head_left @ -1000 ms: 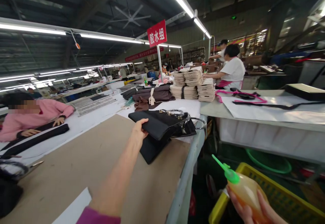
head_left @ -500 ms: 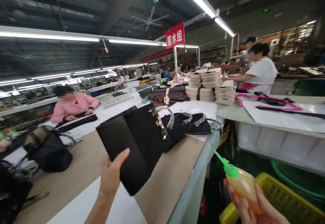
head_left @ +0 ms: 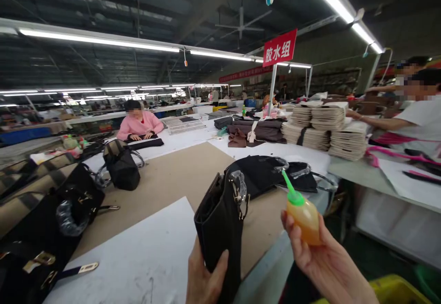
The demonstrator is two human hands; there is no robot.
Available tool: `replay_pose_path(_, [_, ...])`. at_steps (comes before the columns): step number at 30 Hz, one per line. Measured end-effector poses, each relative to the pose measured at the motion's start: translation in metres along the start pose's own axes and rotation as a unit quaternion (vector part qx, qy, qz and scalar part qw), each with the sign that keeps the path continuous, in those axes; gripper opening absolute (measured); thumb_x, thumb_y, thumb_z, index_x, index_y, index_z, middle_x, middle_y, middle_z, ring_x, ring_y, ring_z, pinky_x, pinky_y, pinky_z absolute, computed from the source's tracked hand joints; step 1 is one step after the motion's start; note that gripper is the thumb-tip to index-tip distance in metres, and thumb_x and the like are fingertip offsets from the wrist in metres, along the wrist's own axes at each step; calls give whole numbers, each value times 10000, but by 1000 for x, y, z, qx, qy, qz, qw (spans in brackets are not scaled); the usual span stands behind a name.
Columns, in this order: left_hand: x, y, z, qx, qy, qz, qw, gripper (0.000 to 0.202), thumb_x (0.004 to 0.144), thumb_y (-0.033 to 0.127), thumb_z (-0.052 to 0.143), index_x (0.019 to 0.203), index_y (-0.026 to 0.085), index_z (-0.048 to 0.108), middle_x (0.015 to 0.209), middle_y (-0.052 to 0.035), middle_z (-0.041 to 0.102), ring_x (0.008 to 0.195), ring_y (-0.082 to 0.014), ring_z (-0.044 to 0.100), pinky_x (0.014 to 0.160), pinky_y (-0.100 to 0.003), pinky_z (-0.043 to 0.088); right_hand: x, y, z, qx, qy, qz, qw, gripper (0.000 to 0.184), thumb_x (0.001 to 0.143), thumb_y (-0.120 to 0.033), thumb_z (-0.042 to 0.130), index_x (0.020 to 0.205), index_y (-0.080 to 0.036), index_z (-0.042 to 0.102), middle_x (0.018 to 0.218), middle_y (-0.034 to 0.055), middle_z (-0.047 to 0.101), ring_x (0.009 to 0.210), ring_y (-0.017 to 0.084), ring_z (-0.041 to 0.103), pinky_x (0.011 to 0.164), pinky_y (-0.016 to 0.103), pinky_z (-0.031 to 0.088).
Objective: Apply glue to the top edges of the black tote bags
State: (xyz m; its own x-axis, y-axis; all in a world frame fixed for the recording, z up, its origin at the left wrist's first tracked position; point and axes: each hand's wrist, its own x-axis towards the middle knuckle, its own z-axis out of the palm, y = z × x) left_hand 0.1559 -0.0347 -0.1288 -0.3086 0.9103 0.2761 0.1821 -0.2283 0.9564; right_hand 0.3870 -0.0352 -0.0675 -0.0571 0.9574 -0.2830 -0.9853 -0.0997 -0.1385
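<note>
My left hand (head_left: pixel 208 272) is closed around the lower end of a black handbag (head_left: pixel 220 221), thumb on the near side. The bag stands tilted on end above the table, its folded opening to the left. A plastic-wrapped handle and gold fittings are on its right side. My right hand (head_left: pixel 315 253) grips a squeeze bottle of amber liquid (head_left: pixel 305 221) with a green nozzle, which points up and left. The bottle is beside the bag, not touching it. Behind the bag lie more black bag pieces (head_left: pixel 257 173) with wrapped handles.
Black and tan handbags (head_left: pixel 65 207) stand at the left. White paper (head_left: pixel 148 249) lies on the brown table covering (head_left: pixel 179 171). Stacks of beige pieces (head_left: pixel 327 125) are at the back right. Co-workers sit beyond, one in a pink top (head_left: pixel 148 125). A yellow basket (head_left: pixel 392 290) is below right.
The view has swung left. My left hand has turned the bag from flat-facing to nearly edge-on, its folded opening now visible. The bottle has come up closer to the bag.
</note>
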Motion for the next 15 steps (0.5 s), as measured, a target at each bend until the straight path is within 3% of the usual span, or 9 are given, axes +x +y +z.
replay_pose_path(3, [-16,-10,6,27,0,38,999,569,726,394,604,1225,136,512,1163,-120,616,1073,-289,575,933,-388,481,2,13,33,-1,5,-10,1000,360,961,-179,442,1319,-182,471,1161,174,556,903,256,625,672,365,574])
replay_pose_path(5, [-27,-17,10,65,6,49,997,602,747,361,573,1294,146,443,1202,-125,590,1093,-293,564,925,-398,488,2,23,54,-2,10,-19,1000,315,997,-252,366,1268,-219,524,1156,140,578,938,267,614,687,410,570])
replay_pose_path(8, [-40,-24,18,109,-4,64,992,680,751,366,561,1360,156,341,1184,-139,591,1090,-306,564,868,-400,518,1,41,78,3,-1,-15,1000,240,982,-352,435,1096,-264,627,1090,74,628,953,280,606,782,534,515])
replay_pose_path(11, [-46,-25,28,69,-48,119,989,732,757,422,544,1389,191,255,1266,-136,527,1087,-296,568,802,-370,541,0,56,90,-14,-38,17,999,235,935,-426,530,998,-243,663,1026,73,650,960,283,598,882,600,421])
replay_pose_path(15, [-47,-25,25,20,-88,136,987,850,746,562,571,1411,206,180,1315,-154,461,1102,-305,548,814,-375,521,0,67,90,-82,-117,52,988,268,772,-338,767,984,-207,669,1019,97,649,1008,288,573,953,599,346])
